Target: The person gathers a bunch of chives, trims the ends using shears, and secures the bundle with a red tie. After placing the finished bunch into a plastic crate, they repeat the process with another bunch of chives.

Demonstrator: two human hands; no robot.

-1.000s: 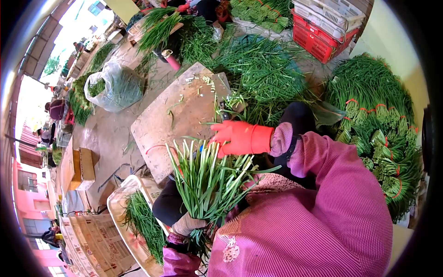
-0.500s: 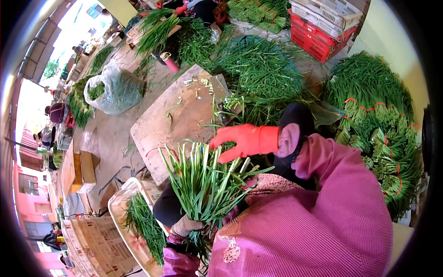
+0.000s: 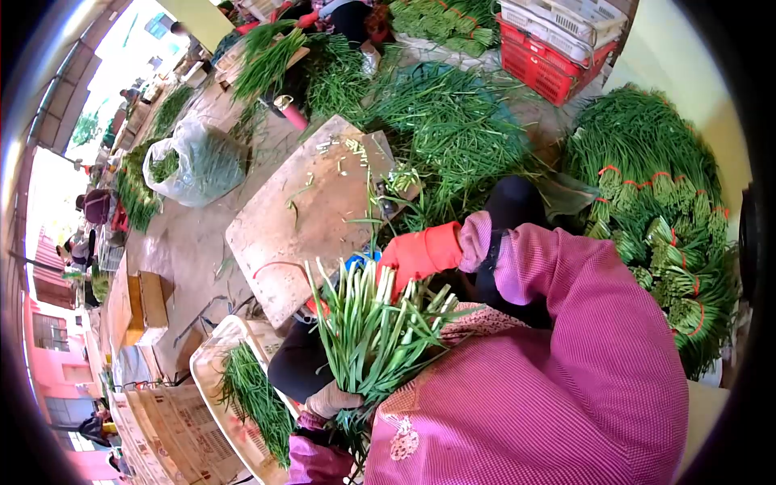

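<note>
My left hand [image 3: 331, 398], in a pale glove, grips the base of a bunch of green stalks [image 3: 368, 323] held upright in front of my chest, cut ends up. My right hand [image 3: 416, 252], in a red rubber glove with a pink sleeve, rests against the upper right side of the bunch. Its fingers are tucked in among the stalk tips and hidden by them. A small blue object [image 3: 361, 260] shows just left of the red glove.
A worn wooden board [image 3: 299, 218] with cut bits lies ahead. Loose greens [image 3: 453, 121] lie beyond it and tied bundles [image 3: 663, 218] are piled right. A red crate [image 3: 550, 52], a plastic bag [image 3: 194, 162] and a tray of greens [image 3: 242, 396] surround me. Another person works at the top.
My right hand was stretched flat above the bunch and has dropped down and back into the stalk tips. The bunch has shifted slightly right in my left hand.
</note>
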